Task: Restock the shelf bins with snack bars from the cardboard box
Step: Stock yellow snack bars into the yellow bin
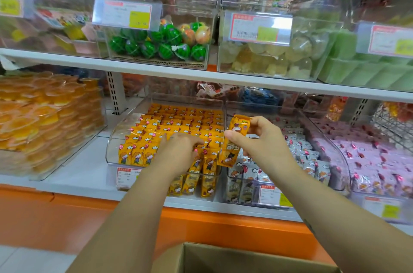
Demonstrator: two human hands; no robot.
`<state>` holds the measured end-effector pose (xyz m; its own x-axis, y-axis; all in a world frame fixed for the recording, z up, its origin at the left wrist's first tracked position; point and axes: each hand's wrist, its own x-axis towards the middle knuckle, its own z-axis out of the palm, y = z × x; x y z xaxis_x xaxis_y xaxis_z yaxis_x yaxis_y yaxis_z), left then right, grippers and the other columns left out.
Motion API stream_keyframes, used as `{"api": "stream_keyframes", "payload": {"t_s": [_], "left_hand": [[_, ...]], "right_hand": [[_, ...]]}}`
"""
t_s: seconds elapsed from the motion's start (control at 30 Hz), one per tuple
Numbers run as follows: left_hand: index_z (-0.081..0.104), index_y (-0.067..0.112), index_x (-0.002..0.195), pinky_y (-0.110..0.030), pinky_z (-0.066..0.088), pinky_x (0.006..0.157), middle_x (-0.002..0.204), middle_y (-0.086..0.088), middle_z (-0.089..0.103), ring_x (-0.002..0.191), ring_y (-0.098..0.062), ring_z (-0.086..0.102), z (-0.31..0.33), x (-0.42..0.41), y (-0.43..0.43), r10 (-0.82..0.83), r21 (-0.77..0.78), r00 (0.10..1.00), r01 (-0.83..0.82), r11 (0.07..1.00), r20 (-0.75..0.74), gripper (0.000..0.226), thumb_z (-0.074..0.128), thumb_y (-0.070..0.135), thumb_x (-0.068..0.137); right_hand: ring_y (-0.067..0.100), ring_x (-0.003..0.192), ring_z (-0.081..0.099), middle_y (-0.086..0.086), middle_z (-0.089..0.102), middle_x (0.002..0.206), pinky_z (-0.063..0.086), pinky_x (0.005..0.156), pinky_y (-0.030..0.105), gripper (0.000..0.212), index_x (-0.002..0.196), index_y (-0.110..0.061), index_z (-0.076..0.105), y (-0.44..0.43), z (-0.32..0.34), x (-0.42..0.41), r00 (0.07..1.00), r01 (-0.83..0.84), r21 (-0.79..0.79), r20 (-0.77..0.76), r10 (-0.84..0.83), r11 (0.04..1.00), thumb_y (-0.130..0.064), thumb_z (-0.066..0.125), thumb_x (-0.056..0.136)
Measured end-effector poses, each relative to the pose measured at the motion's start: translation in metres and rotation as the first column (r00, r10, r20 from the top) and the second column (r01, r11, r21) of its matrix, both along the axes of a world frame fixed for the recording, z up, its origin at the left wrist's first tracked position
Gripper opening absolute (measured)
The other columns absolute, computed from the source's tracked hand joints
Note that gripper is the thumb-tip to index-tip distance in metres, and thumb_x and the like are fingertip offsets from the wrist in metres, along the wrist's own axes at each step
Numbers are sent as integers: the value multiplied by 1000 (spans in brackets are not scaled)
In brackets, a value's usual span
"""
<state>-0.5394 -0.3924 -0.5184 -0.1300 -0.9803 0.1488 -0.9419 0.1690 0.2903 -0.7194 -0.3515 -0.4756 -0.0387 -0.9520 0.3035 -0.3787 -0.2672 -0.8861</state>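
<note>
**Inspector:** Item in hand: orange snack bars, upright, held just above the front right corner of the clear orange-bar bin. The right hand has its grip closed on them, thumb in front and fingers behind. It looks like more than one pack, but I cannot confirm the count.

**Clerk:** And the left hand?

**Inspector:** It lies across the tops of the front rows in that bin. I cannot tell whether its grip pinches a pack or only presses.

**Clerk:** What do you recommend for the placing?

**Inspector:** In my judgement, use the left hand to part the front row and open a slot. Lower the bars upright with the printed face forward, matching their neighbours. Keep them left of the divider wall, because the grey-wrapped bars sit in the bin just beside it.

**Clerk:** What do the other containers hold?

**Inspector:** The orange bin is nearly full, in tidy rows. Right of the grey bin is a bin of pink-wrapped bars. On the left of the same shelf are stacked orange jelly cups. On the shelf above are bins of watermelon-patterned balls and pale jellies. The cardboard box is at the bottom edge, open, and its contents are not visible.
</note>
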Motion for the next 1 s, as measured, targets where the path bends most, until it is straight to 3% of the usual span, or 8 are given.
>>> {"api": "stream_keyframes", "payload": {"t_s": [0.23,0.33,0.47,0.57,0.7,0.83,0.93,1.0], "left_hand": [[51,38,130,-59,3,113,133,2,54,136,-23,32,-3,-3,-9,11,93,1000,-9,996,-21,37,56,36,93],[54,38,127,-62,8,113,130,2,54,133,-23,33,-4,-4,-8,7,65,999,-9,998,34,36,57,41,91],[56,38,127,-60,6,113,137,-1,47,137,-24,28,-2,-2,-5,-7,58,994,1,998,112,36,55,43,92],[58,37,125,-58,5,113,140,0,45,138,-23,25,-1,8,0,-1,57,996,-4,998,95,35,56,44,92],[62,37,120,-55,19,114,136,2,48,135,-22,29,-2,21,7,-16,50,999,15,999,33,31,60,41,90],[59,41,123,-54,20,113,136,3,47,134,-22,31,-3,26,12,-45,57,999,45,997,-8,31,59,37,92],[52,47,127,-55,15,114,140,3,41,137,-23,26,-4,27,15,-58,80,998,59,995,-6,34,53,35,95],[51,49,128,-56,13,114,140,3,40,137,-23,25,-3,25,16,-63,96,998,64,993,-8,34,50,33,97]], "right_hand": [[14,65,53,3,53,78,44,60,21,37,90,-10,56,-8,-6,4,999,33,-13,-9,-33,999,-40,73,77],[2,68,55,-10,57,79,45,61,17,16,93,-25,57,-4,-4,5,999,-10,-86,-45,6,996,-38,64,86],[8,91,56,-9,57,104,49,77,29,39,125,-36,52,-6,-9,7,927,-105,-153,-373,41,983,-51,46,90],[13,99,51,-2,50,114,42,81,31,48,139,-35,41,-11,-9,9,810,-119,-62,-583,61,991,-50,41,94],[13,98,40,1,29,122,32,80,20,60,151,-26,16,-15,0,16,754,-201,158,-605,255,967,-29,44,98],[17,114,49,5,48,128,37,85,22,64,145,-22,34,-22,10,27,720,-177,-11,-684,122,984,-26,62,88],[10,91,58,-5,60,103,50,83,29,47,122,-26,53,-33,9,34,811,-89,-117,-585,4,989,-30,73,79],[6,84,51,-9,54,97,46,73,23,43,113,-24,52,-42,6,39,844,-57,-103,-537,-7,993,-29,76,78]]}}
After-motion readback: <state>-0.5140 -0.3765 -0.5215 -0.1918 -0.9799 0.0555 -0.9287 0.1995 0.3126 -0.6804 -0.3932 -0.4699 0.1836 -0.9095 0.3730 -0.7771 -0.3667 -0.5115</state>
